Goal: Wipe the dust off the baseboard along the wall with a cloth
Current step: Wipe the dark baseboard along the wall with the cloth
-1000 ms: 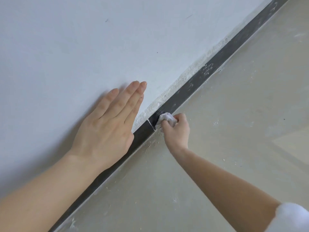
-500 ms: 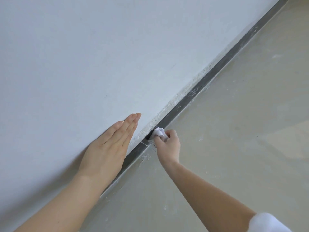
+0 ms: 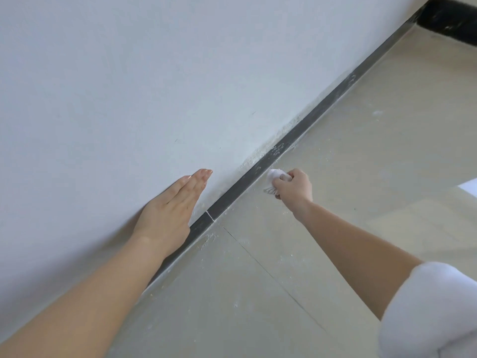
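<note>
right hand [image 3: 294, 188], gripping 1 cloth [image 3: 273, 177], moved along the baseboard [image 3: 242, 183]; left hand [image 3: 167, 215], fingers [image 3: 197, 180] straight, presses wall [image 3: 180, 73].

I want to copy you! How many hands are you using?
2. The left hand lies flat on the wall; the right hand grips the cloth by the baseboard.

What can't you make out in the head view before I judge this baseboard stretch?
1. Head view: most of the crumpled white cloth sits inside the grip of the right hand, so its soiling is hidden.
2. Head view: whether the cloth touches the dark grey baseboard strip is too small to tell.
3. Head view: the flat left hand and forearm cover the nearest baseboard stretch and the palm against the white wall.
</note>
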Demonstrator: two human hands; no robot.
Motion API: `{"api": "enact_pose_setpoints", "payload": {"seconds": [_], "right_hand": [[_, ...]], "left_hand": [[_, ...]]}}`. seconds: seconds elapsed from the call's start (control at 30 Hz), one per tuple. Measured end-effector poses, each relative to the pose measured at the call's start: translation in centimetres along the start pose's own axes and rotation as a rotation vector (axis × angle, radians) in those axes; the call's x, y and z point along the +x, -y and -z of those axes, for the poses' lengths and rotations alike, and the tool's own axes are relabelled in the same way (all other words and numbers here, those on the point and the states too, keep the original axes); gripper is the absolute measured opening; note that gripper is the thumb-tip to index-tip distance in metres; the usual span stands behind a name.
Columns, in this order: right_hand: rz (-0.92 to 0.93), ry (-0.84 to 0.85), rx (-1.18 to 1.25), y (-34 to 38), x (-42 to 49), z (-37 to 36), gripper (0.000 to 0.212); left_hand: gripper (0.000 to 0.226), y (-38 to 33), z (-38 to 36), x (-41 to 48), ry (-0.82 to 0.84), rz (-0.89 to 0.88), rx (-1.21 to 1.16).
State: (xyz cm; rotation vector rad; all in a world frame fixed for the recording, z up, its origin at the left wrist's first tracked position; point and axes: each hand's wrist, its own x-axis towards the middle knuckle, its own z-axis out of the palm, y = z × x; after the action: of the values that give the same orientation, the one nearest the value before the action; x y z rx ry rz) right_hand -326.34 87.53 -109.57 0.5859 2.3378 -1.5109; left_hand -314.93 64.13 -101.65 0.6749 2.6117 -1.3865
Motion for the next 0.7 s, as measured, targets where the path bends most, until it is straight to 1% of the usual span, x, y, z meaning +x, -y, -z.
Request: {"api": "enact_pose_setpoints", "payload": {"seconds": [0.1,0.2,0.33,0.47,0.57,0.63,0.7], "right_hand": [[0.163,0.141,-0.182,3.4,-1.6,3.7,0.012],[0.273,0.233,-0.35,6.7,-2.1,7.2,0.014],[0.357,0.264,-0.426,9.3,-1.2,10.3,0.021],[0.378,0.309,-0.442,10.1,-0.1,12.3,0.022],[0.358,0.396,-0.453,9.5,1.4,13.3,0.014],[0.346,0.455,-0.486,8.8,2.7,13.4,0.019],[0.361,0.52,-0.534,8.1,3.7,13.0,0.018]], "left_hand": [[0.071,0.4,0.4,0.2,-0.001,0.027,-0.063],[0.071,0.5,1.1,0.3,0.061,0.034,-0.127],[0.068,0.7,2.5,1.6,0.126,0.079,-0.193],[0.067,1.1,5.0,6.2,0.084,0.142,-0.247],[0.063,0.3,5.9,9.0,0.043,0.191,-0.248],[0.067,-0.4,5.7,9.7,0.011,0.218,-0.215],[0.071,-0.6,5.0,9.6,-0.04,0.256,-0.189]]}}
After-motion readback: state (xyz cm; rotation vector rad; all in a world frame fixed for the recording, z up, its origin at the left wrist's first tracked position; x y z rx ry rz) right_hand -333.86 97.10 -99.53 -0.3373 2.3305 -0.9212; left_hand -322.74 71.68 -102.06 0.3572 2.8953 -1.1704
